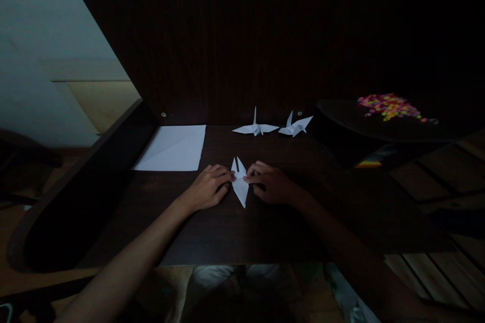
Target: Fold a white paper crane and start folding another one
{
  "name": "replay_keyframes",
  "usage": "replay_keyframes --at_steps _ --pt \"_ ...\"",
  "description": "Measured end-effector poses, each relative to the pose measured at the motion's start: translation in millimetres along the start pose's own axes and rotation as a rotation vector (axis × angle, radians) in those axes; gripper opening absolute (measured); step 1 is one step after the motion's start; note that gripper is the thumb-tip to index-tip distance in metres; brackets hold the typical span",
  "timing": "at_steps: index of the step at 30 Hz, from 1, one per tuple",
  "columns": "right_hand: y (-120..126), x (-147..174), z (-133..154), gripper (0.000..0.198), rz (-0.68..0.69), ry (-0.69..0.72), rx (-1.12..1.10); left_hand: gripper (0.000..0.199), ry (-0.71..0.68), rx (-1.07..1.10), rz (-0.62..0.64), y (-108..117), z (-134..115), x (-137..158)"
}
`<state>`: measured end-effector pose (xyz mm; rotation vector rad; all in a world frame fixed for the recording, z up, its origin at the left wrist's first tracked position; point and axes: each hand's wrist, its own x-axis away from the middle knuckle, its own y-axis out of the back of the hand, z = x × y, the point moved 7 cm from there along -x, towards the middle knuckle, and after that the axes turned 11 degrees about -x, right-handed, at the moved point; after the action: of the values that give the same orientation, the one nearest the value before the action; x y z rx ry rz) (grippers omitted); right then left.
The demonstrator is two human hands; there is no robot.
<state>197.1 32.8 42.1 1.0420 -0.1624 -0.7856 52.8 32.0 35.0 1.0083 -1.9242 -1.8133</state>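
A partly folded white origami paper (240,189) lies on the dark desk in front of me, two narrow points facing away and one wide point facing me. My left hand (210,186) pinches its left edge between closed fingers. On the opposite edge, my right hand (271,182) has its curled fingers and thumb on the paper. Behind it stand two finished paper cranes, one crane (255,128) with its wings spread and another crane (295,126) turned at an angle to its right.
A stack of white paper sheets (172,149) lies at the desk's back left. On a raised corner shelf (341,116) at right sits a heap of small colourful pieces (390,106). A dark panel (227,35) rises behind, and a side wall (87,192) bounds the left.
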Motion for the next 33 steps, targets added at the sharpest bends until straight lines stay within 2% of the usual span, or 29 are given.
replay_keyframes --at_steps 4,15,23,28,33 --pt "-1.4 -1.1 -1.5 0.015 -0.011 -0.003 -0.008 0.026 0.041 -0.033 -0.023 -0.2 -2.9 -1.3" --pt "-1.7 -0.6 -14.2 0.02 -0.049 -0.111 -0.079 0.029 0.033 -0.098 -0.086 0.8 -10.2 2.0" --pt "-4.2 -3.6 -20.7 0.017 -0.099 -0.119 -0.155 0.048 0.017 -0.127 -0.099 0.9 -26.8 4.3" --pt "-4.1 -6.9 -20.3 0.015 -0.147 -0.083 -0.142 0.05 0.046 -0.225 -0.087 -4.0 -36.7 3.3" --pt "-6.8 -7.7 -22.5 0.016 -0.145 -0.072 -0.148 0.046 0.094 -0.21 -0.08 -5.6 -40.6 2.6"
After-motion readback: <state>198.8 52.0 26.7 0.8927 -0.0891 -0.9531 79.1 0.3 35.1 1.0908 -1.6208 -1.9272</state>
